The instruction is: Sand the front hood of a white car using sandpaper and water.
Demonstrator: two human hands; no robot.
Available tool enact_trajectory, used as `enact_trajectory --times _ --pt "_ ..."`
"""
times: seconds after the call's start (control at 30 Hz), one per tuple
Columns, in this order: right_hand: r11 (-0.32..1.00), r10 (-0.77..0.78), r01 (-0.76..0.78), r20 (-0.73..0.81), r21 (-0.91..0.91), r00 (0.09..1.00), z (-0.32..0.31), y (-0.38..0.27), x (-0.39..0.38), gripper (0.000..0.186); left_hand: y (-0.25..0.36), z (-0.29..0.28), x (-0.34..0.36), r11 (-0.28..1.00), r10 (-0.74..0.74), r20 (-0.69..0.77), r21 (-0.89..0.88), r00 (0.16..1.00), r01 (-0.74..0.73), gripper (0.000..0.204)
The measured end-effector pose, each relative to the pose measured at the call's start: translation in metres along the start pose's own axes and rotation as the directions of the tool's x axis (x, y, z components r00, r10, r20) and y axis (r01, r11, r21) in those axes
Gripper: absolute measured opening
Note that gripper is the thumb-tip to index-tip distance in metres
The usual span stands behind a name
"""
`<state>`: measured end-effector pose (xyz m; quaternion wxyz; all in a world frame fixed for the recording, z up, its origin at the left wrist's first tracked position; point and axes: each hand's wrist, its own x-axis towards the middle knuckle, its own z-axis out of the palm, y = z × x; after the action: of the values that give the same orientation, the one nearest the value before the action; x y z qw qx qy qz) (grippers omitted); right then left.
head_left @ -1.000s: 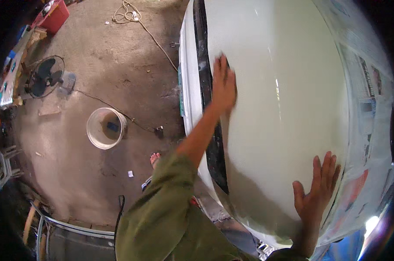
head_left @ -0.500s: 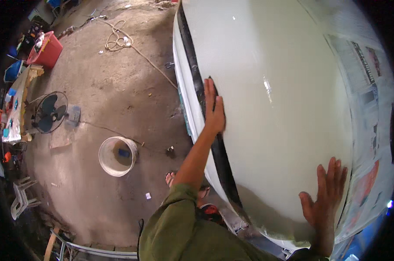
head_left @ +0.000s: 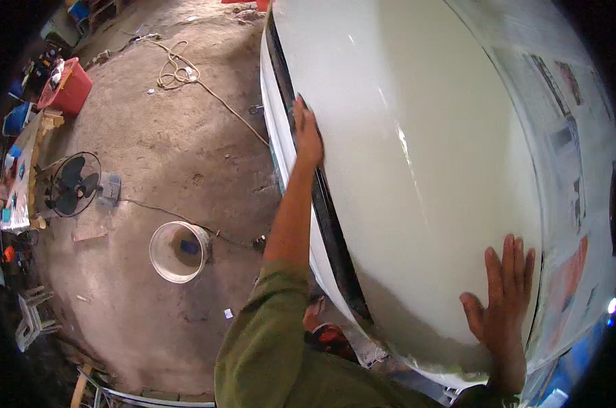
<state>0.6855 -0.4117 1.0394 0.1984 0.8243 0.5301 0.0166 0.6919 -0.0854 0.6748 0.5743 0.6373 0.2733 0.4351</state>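
l hand at blk edge, r hand on broad panel; fingers outstretched, empty

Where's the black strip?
Head view, centre: the black strip runs along the left edge of the glossy pale panel, with the left hand over its upper part.

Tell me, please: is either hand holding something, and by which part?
Nothing visible is held: left hand over the black strip, right hand spread on the glossy pale panel.
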Motion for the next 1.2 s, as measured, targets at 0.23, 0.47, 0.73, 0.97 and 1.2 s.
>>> enact_trajectory --times 0.23,0.47,0.73,0.97,1.2 --pt "0.994 0.031 -0.022 -0.083 0.105 0.996 -0.002 0.001 0.009 0.06 0.153 0.025 -0.152 0.997 -0.079 0.046 -0.004 0.996 0.08 0.061" --pt "0.969 -0.026 0.093 -0.282 0.227 0.959 0.009 0.005 -0.011 0.064 0.121 0.028 -0.047 0.998 0.041 0.123 -0.046 0.992 -0.035 0.057" --pt "0.945 0.105 0.079 -0.521 0.318 0.847 0.033 0.011 -0.007 0.057 0.245 0.079 -0.13 0.762 0.462 0.494 0.204 0.736 -0.615 0.063" --pt "0.799 0.133 0.292 -0.627 0.526 0.768 0.016 0.011 -0.034 0.051 0.331 0.017 -0.339 0.902 0.227 0.886 -0.035 0.404 -0.43 0.062" --pt "-0.008 -0.263 0.164 -0.16 0.986 0.951 0.04 -0.078 -0.053 0.051 0.303 -0.128 -0.324 0.756 -0.537 0.448 -0.121 0.715 0.644 0.035"
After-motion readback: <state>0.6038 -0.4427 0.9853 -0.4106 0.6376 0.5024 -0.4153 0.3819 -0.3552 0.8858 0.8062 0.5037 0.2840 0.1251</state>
